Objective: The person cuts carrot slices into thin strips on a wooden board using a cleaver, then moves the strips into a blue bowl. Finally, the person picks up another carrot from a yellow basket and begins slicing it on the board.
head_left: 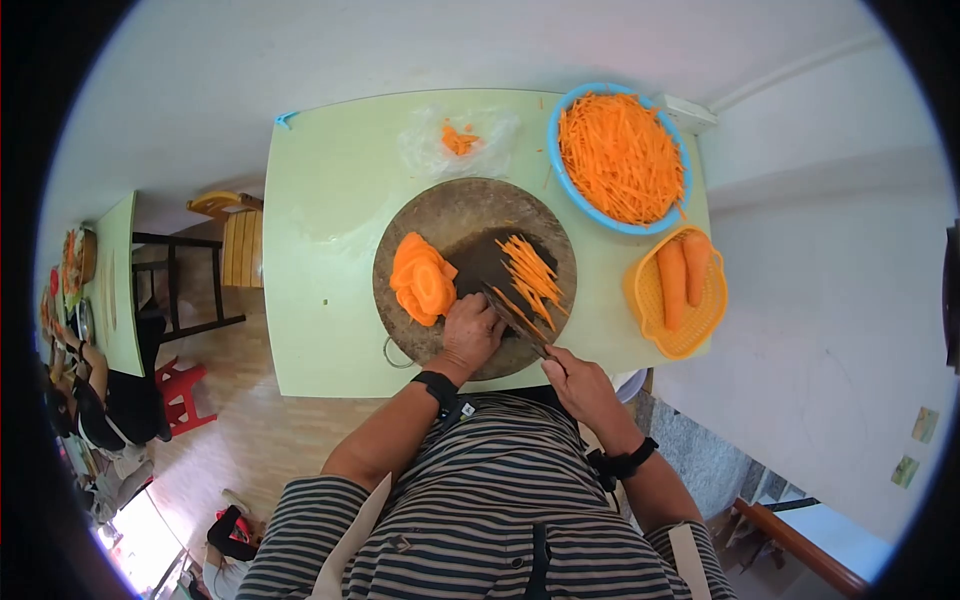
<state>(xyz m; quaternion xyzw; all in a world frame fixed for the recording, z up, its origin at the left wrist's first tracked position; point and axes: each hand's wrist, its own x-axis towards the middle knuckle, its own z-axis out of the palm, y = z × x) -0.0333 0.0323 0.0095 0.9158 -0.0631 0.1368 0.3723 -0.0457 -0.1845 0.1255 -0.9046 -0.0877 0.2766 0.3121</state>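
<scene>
Pale green counter [325,190] set beside a white wall [800,260]; widest open room found along its left side. Round chopping board [470,200] placed close to the near edge, with little margin there. On the board's left, carrot slices [422,278] are heaped and overlapping; on its right, carrot strips [530,272] are laid loosely, dark bare wood between. Knife [518,322] gripped in the right hand [580,383], fingers wrapped round the handle, blade angled toward the far left. Left hand [473,330] rested on the board just beside the blade, fingers bent and pressed together; whether anything is pinched beneath cannot be told. Far right corner taken up by a blue basin [555,170] of shredded carrot [618,155]. At the right edge, two whole carrots [673,285] are held in a yellow basket [695,337].
</scene>
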